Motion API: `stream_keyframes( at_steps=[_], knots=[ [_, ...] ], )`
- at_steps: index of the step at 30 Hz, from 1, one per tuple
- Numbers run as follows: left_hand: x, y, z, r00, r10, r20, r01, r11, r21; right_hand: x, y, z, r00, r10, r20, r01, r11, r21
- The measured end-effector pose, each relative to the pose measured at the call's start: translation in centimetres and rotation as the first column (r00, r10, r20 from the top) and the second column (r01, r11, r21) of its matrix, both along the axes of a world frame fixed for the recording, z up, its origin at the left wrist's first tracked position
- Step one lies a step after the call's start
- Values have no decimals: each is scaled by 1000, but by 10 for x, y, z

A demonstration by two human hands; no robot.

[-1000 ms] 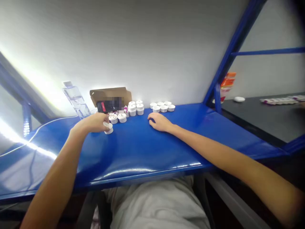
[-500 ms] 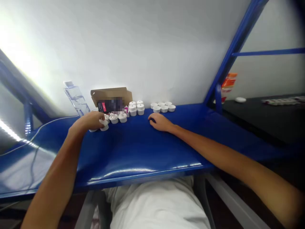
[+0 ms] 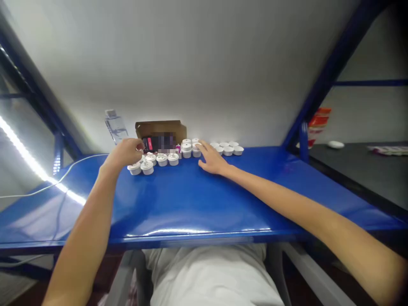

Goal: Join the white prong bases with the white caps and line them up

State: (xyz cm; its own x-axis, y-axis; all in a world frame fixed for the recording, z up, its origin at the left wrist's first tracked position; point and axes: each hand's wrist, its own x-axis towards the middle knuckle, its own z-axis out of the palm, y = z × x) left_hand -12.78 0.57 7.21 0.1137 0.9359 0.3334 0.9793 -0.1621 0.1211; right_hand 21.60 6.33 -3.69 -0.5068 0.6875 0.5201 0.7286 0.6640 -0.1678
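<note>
My left hand (image 3: pixel 126 151) is above the left end of a group of white round fittings, thumb and forefinger curled with a gap between them. Directly below its fingertips sits a white round fitting (image 3: pixel 147 167) with small raised parts on top. Another fitting (image 3: pixel 134 168) stands to its left, and several more run to the right. My right hand (image 3: pixel 212 159) has its fingers stretched out and its thumb apart. Its fingertips reach the right side of the stacked white round pieces (image 3: pixel 186 150), partly covering them; whether they touch is unclear.
White shallow cups (image 3: pixel 228 150) stand right of my right hand on the blue table (image 3: pixel 191 199). Behind the fittings are an open cardboard box (image 3: pixel 161 126) and a clear bottle (image 3: pixel 116 127). A white cable (image 3: pixel 73 165) crosses the left side. Blue frame posts rise at both sides.
My left hand has risen off the front white fitting, which now stands on the table. My right hand has stretched its fingers forward to the stacked pieces. The view has shifted slightly.
</note>
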Motion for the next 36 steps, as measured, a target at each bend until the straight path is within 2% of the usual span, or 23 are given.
stream_keyframes(
  at_steps=[3, 5, 7, 10, 13, 16, 19, 21, 24, 27, 28, 29, 30, 32, 34, 36],
  knots=[
    [7, -3, 1, 1000, -17, -6, 18, 990, 140, -17, 10, 11, 997, -56, 54, 59, 997, -47],
    [16, -3, -1, 994, -101, 47, 89, 974, 209, -23, 4, 18, 992, -107, 65, 112, 991, -69],
    [30, -3, -8, 971, -219, 97, 189, 948, 255, -22, -14, 22, 986, -157, 53, 159, 986, -50],
    [63, -9, -24, 936, -334, 109, 302, 924, 236, -11, -50, 24, 991, -133, 7, 134, 990, -54],
    [103, -25, -46, 821, -547, 165, 529, 837, 143, 2, -76, 21, 994, -83, -64, 69, 978, -196],
    [138, -43, -70, 709, -626, 325, 646, 761, 54, 5, -83, 18, 978, -27, -205, -51, 929, -367],
    [156, -51, -88, 715, -578, 394, 618, 785, 29, -1, -82, 15, 895, -36, -444, -182, 880, -440],
    [158, -52, -94, 734, -558, 387, 585, 809, 58, -6, -81, 14, 853, -70, -517, -226, 844, -486],
    [156, -51, -95, 755, -552, 354, 556, 825, 102, -11, -81, 9, 816, -93, -571, -322, 747, -582],
    [156, -51, -91, 758, -519, 395, 522, 846, 110, -16, -82, 3, 722, -187, -666, -430, 633, -644],
    [156, -50, -90, 744, -506, 435, 510, 852, 119, -17, -83, 3, 690, -214, -691, -451, 620, -642],
    [157, -49, -89, 720, -492, 488, 494, 858, 136, -18, -84, 3, 671, -211, -711, -454, 641, -619],
    [158, -47, -88, 686, -474, 552, 472, 867, 158, -18, -84, 4, 674, -163, -721, -442, 693, -570],
    [157, -40, -88, 576, -396, 715, 412, 896, 164, -13, -85, 10, 747, 38, -664, -386, 838, -386],
    [154, -31, -87, 410, -244, 879, 380, 922, 79, -4, -83, 19, 851, 217, -479, -326, 932, -158],
    [147, -20, -86, 241, -79, 967, 408, 912, -27, 6, -77, 25, 922, 225, -315, -240, 971, -9]
  ],
)
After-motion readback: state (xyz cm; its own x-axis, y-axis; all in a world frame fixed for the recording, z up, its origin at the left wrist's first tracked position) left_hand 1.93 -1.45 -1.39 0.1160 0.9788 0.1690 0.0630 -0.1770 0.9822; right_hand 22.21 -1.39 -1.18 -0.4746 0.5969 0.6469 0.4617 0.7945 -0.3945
